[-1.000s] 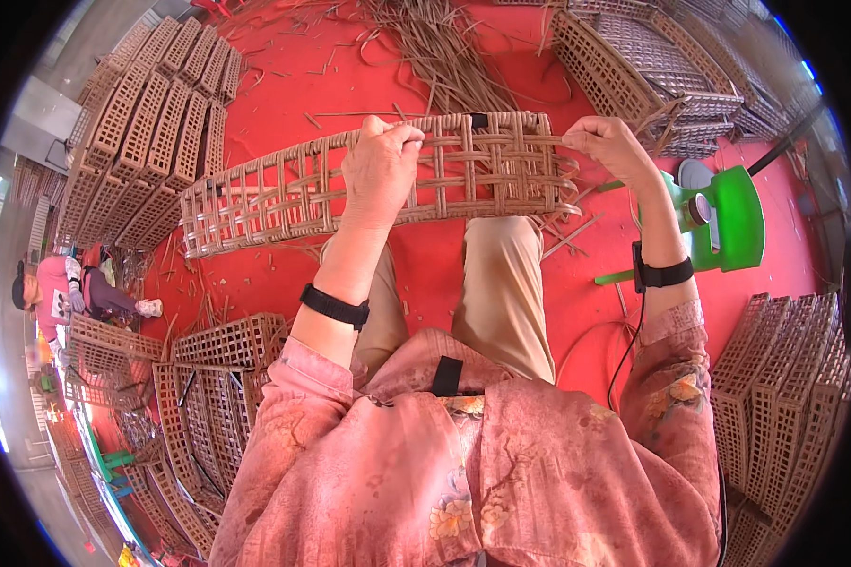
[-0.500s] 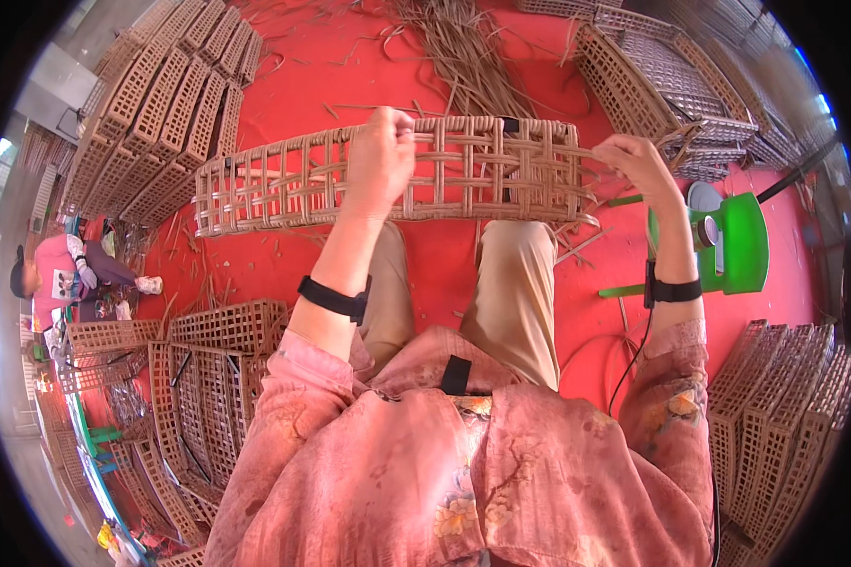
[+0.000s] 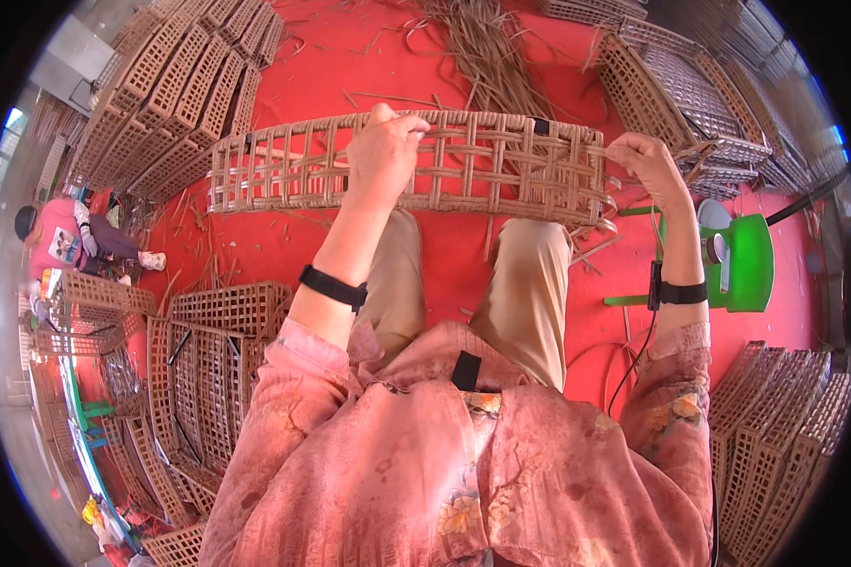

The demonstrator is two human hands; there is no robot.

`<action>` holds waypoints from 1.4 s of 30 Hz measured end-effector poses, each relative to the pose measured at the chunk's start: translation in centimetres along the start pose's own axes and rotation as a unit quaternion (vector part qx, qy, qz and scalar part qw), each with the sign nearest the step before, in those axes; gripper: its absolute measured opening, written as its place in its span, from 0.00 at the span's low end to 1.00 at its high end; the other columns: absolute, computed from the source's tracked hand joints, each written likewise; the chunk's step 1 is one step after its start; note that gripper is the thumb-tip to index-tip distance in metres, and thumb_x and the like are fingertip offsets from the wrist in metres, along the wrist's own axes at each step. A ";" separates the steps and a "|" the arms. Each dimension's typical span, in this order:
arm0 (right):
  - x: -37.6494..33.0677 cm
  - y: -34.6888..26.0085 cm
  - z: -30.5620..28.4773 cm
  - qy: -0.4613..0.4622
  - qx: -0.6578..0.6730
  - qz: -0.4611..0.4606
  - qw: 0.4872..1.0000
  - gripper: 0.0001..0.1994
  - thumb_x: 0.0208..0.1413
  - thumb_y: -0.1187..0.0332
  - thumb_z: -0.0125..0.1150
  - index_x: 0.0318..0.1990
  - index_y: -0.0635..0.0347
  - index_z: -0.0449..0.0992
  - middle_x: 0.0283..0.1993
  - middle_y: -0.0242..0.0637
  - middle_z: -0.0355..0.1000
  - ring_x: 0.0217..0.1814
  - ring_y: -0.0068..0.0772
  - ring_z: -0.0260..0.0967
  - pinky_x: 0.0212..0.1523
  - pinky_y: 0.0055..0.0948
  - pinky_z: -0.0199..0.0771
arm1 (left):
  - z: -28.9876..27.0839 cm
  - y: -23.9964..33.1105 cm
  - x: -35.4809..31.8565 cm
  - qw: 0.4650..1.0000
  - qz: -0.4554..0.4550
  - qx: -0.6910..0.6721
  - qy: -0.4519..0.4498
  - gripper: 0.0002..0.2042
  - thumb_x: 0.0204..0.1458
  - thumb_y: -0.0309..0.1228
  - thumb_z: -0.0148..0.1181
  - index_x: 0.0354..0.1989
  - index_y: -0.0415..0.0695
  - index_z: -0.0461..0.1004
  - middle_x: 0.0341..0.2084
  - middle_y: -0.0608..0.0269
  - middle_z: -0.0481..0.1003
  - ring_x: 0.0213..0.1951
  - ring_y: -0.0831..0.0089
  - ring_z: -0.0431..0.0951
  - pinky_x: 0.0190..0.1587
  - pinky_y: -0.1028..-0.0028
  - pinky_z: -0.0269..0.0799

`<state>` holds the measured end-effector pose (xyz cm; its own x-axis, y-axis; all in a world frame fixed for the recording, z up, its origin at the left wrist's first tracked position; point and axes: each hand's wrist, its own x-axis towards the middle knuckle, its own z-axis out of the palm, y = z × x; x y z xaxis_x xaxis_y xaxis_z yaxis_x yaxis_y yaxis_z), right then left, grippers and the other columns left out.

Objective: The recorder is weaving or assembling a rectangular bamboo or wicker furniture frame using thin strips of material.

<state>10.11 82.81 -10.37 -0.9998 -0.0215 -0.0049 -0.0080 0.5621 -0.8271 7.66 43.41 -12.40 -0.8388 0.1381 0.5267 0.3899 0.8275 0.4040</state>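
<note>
Now, line by line:
Panel: a long woven lattice panel (image 3: 463, 165) spans the upper middle of the frame, above the knees.
Left hand: the left hand (image 3: 383, 151) is closed on the panel's top edge, left of centre.
Right hand: the right hand (image 3: 648, 161) pinches a loose strand at the panel's right end.
Progress: the lattice looks woven across; the right end still shows stray strands untucked.
Change: the panel sits lower and flatter than half a second ago.
Around: stacked panels (image 3: 175, 94) at upper left, a green stool (image 3: 742, 260) at right.
</note>
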 end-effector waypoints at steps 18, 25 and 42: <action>-0.2 0.2 0.2 0.016 0.002 -0.013 1.000 0.08 0.56 0.63 0.66 0.31 0.58 0.81 0.23 0.18 0.63 0.26 0.11 0.54 0.26 0.18 0.54 | -0.7 -1.4 -0.8 0.998 -0.008 -0.059 0.026 0.06 0.55 0.28 0.57 0.40 0.48 0.76 0.34 0.59 0.80 0.38 0.59 0.81 0.39 0.62 0.76; 0.0 0.5 0.1 0.013 -0.013 -0.010 1.000 0.08 0.55 0.63 0.66 0.31 0.58 0.81 0.23 0.18 0.63 0.26 0.11 0.53 0.26 0.18 0.53 | -0.3 0.7 0.4 0.988 -0.080 0.085 -0.098 0.08 0.54 0.27 0.58 0.43 0.44 0.73 0.31 0.52 0.81 0.32 0.59 0.82 0.36 0.63 0.76; 3.4 -20.5 20.0 0.021 0.113 -0.335 0.935 0.16 0.59 0.62 0.64 0.51 0.59 0.79 0.41 0.38 0.79 0.44 0.26 0.75 0.44 0.26 0.75 | -22.0 -4.0 0.5 0.924 0.045 0.159 0.345 0.05 0.55 0.27 0.63 0.38 0.50 0.76 0.29 0.69 0.80 0.29 0.78 0.80 0.32 0.74 0.75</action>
<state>7.27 54.71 -4.71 -0.7718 -0.2718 0.5749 -0.6332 0.2444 -0.7344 14.06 28.23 2.72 -0.3248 -0.0755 0.9428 0.2231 0.9626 0.1539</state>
